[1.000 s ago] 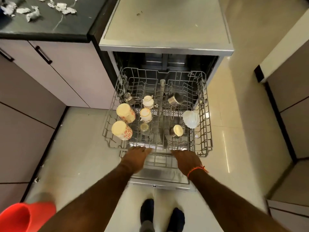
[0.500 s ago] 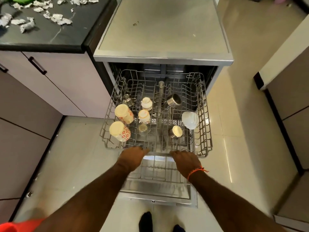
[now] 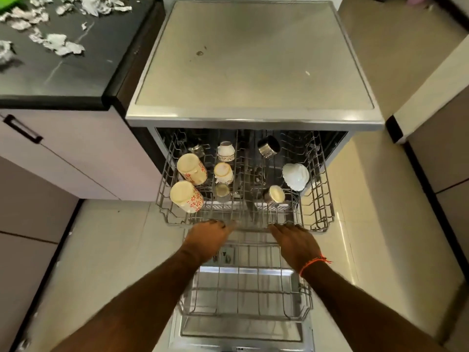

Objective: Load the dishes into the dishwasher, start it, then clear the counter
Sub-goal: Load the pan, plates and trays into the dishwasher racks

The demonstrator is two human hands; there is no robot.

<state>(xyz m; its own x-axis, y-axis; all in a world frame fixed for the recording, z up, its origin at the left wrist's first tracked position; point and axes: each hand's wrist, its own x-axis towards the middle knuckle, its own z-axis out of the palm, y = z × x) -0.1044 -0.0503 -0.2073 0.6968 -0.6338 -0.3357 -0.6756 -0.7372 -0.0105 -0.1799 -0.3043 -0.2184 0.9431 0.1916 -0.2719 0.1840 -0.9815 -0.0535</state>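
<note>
I am pressing my left hand and right hand, fingers flat and grasping nothing, against the six o'clock rail of the cup-filled upper rack to slide it into the dishwasher.

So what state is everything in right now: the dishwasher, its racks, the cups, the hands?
Dishwasher door: folded down, open.
Upper rack: pulled partway out, holding cups.
Lower rack: pulled out, looks empty.
Patterned mugs: upside down, tilted.
White bowl: tipped on its side.
Left hand: on the upper rack's front edge.
Right hand: on the same edge.
Counter: littered with crumpled scraps.
</note>
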